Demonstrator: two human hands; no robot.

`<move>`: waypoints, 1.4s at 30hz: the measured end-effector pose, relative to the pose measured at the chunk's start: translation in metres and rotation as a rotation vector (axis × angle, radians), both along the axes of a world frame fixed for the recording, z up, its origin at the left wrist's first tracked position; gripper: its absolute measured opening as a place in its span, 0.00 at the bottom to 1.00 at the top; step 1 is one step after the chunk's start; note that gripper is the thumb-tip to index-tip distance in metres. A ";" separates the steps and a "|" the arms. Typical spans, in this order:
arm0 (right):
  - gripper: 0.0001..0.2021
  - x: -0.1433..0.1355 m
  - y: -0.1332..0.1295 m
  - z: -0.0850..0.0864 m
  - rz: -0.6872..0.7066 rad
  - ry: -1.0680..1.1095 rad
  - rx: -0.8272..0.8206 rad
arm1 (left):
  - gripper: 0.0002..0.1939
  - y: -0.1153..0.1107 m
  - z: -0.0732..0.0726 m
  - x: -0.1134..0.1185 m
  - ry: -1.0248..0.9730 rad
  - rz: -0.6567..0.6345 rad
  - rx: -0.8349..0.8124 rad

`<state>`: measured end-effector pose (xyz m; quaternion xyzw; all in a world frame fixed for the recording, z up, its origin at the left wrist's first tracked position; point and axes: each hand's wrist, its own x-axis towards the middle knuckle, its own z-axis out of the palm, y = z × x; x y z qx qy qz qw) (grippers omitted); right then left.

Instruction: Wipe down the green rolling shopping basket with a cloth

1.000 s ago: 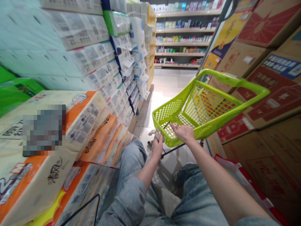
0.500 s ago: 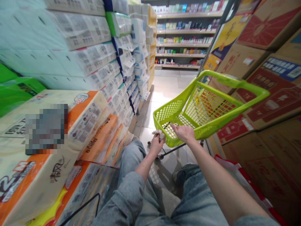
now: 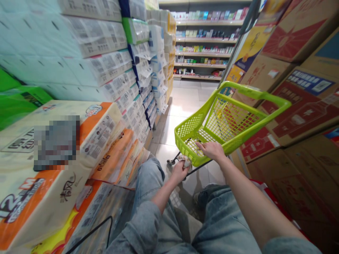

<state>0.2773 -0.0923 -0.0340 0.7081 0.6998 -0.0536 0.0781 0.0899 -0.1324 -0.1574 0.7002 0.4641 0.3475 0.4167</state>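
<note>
A lime-green plastic shopping cart with a latticed basket stands in front of my knees. My left hand is closed on a crumpled whitish cloth, which lies against the lower outside of the basket's near end. Over the basket's near side rim, my right hand is closed, its thumb side toward the basket's inside. The fingers on the far side of that rim are partly hidden.
Tissue packs are stacked at the left, with a pixelated dark object on top. Cardboard cartons are piled at the right. Stocked shelves stand beyond the tiled floor.
My left hand and the cloth have moved right and down along the basket's outside. My right hand has shifted slightly right. The cart's handle appears farther left and a little lower.
</note>
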 end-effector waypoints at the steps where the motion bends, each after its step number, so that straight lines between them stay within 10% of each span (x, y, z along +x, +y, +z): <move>1: 0.42 0.002 0.000 0.000 0.017 -0.001 -0.009 | 0.09 -0.004 -0.003 -0.001 -0.007 0.001 -0.014; 8: 0.40 0.010 0.007 -0.001 0.054 0.001 -0.057 | 0.10 0.007 -0.010 -0.007 -0.127 0.273 -0.150; 18: 0.44 0.011 0.007 0.000 0.039 -0.014 -0.017 | 0.18 0.053 -0.001 0.032 -0.158 0.278 0.024; 26: 0.44 -0.015 -0.002 -0.006 -0.059 0.041 -0.015 | 0.10 0.045 -0.007 0.021 -0.138 0.207 0.061; 32: 0.39 -0.046 -0.017 -0.013 0.131 0.126 0.033 | 0.11 0.026 -0.009 0.026 -0.170 0.181 -0.010; 42: 0.39 -0.008 -0.024 -0.010 0.206 0.115 0.003 | 0.11 0.007 -0.011 0.011 -0.165 0.209 -0.136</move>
